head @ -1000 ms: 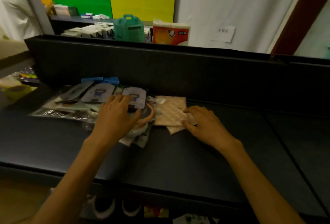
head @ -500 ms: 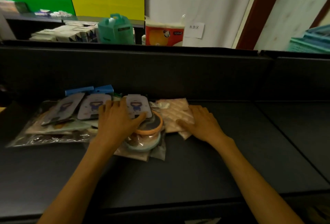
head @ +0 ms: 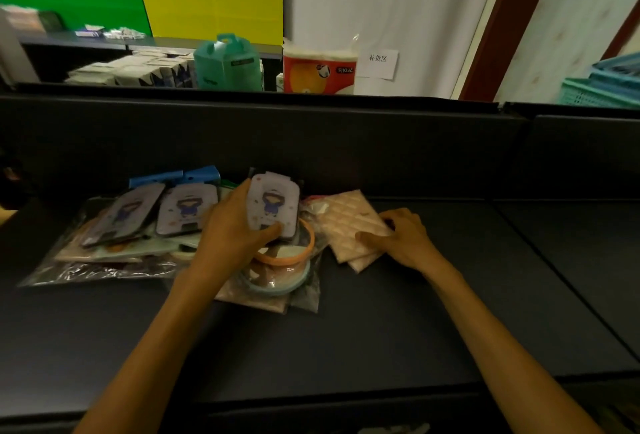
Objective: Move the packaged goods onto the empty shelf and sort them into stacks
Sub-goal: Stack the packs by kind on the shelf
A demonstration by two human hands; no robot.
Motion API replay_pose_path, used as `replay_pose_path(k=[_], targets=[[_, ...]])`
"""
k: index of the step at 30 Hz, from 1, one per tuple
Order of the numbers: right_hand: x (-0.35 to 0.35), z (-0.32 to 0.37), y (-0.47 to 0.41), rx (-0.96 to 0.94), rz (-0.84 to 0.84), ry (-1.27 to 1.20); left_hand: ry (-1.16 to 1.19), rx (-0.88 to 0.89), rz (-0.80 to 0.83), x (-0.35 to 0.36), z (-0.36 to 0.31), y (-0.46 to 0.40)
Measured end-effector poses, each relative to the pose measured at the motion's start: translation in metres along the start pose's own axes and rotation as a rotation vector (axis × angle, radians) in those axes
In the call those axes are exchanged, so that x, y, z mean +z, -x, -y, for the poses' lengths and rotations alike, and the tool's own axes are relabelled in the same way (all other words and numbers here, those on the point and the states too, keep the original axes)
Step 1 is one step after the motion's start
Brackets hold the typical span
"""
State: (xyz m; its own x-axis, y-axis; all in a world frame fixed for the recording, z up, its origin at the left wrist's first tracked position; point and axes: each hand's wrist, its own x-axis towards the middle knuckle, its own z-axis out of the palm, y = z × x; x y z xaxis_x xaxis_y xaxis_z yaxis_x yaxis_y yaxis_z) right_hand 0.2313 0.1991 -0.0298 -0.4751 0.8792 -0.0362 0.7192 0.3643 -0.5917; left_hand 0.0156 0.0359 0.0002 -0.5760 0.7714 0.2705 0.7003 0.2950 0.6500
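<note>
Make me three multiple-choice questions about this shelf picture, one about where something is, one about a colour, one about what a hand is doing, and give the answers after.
1. Where do the beige quilted packets lie on the black shelf?
A. right of the cartoon card pack
B. left of the clear bags
C. on the green box behind

2. What colour is the ring just under the cartoon card pack?
A. purple
B. orange
C. black

3. What is the left hand doing?
A. lying flat on bare shelf
B. gripping the cartoon card pack
C. hanging idle off the edge

Answers:
1 A, the packets sit to the pack's right, under the right hand.
2 B, an orange rim shows below the pack.
3 B, thumb and fingers clasp the pack's edges.
</note>
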Motion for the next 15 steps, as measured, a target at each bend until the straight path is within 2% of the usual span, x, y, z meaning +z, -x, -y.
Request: replay_pose_path(k=[4, 6, 9, 15], targets=[[0.001, -0.001, -0.002, -0.015, -0.067, -0.160, 0.098, 0.071, -0.025, -0.001, 0.000, 0.001], [0.000, -0.001, -0.001, -0.052, -0.092, -0.263, 0.120, 0.040, -0.021, 0.000, 0.001, 0.000], [-0.003, 0.003, 0.006, -0.075, -0.030, -0.453, 0.218, -0.037, 0.019, 0.000, 0.001, -0.003], [-0.011, -0.001, 0.022, -0.013, -0.074, -0.661, 0.515, -0.016, 0.114, -0.005, 0.000, 0.004]])
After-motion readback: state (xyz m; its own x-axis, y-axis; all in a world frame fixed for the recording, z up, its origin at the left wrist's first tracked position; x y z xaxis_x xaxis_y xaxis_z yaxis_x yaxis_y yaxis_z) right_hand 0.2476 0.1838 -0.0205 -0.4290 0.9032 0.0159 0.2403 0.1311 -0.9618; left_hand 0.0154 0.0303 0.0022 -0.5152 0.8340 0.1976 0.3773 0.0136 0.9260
